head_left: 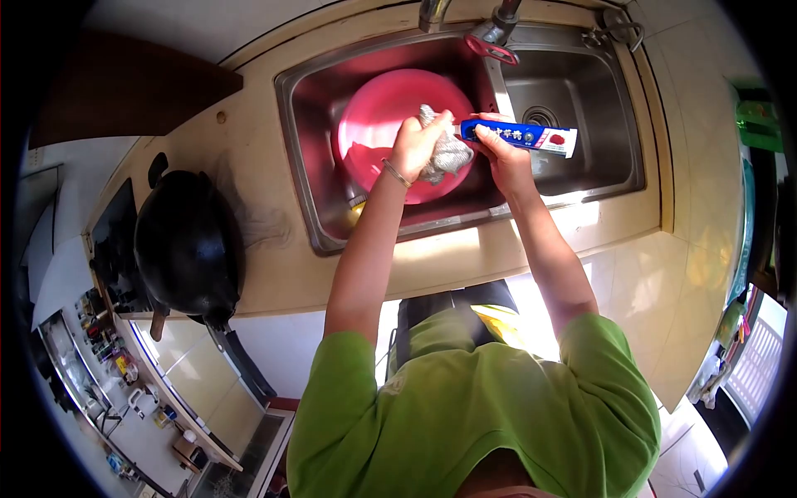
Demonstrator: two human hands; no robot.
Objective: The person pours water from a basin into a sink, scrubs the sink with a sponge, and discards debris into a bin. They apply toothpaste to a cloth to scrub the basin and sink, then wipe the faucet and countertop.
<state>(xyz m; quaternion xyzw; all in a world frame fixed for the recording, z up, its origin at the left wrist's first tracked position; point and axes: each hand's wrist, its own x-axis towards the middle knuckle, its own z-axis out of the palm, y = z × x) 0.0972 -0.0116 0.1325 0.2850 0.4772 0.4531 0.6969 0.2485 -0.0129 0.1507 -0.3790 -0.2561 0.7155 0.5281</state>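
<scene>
My left hand (413, 149) is closed on a crumpled grey-and-white cloth (448, 156), which hangs over the pink basin (363, 114). In my right hand (506, 162) lies a blue and white toothpaste tube (523, 135), fingers wrapped round its middle. The tube's narrow end points left and meets the cloth between my two hands. Its wide flat end sticks out to the right, above the smaller sink bowl (581, 100). The basin sits in the larger steel sink bowl (320, 166).
Behind the basin rise a faucet (502, 25) and a red handle-like piece (491, 50). A yellow item (357, 207) lies in the large bowl's front left corner. On the left, a black wok (187, 241) stands on the stove beside the tan counter (266, 191).
</scene>
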